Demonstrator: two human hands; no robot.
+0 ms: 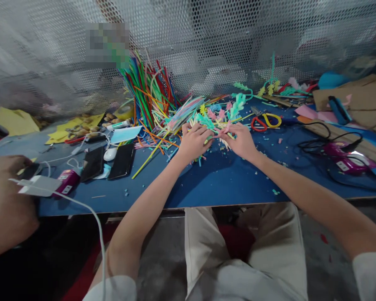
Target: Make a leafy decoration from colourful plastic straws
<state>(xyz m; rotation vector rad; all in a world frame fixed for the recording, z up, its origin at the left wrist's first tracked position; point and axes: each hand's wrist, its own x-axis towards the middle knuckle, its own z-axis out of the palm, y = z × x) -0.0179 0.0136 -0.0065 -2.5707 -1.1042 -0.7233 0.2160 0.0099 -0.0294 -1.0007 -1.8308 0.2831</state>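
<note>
My left hand (194, 140) and my right hand (241, 140) both reach into a heap of cut straw flowers (217, 115) in pink, teal and yellow on the blue table (225, 179). The fingers of both hands are closed around pieces of this straw bunch, and the fingertips nearly meet in the middle. A big fan of long coloured straws (150, 94) leans against the perforated wall just left of my left hand. Small straw cuttings litter the table under my hands.
Red and yellow scissors (265, 121) lie right of my hands. A purple glue gun (347, 161) with black cable sits far right near cardboard (357, 98). Two phones (108, 163), a mouse and a face mask lie left. Another person's arm (6, 200) rests at the left edge.
</note>
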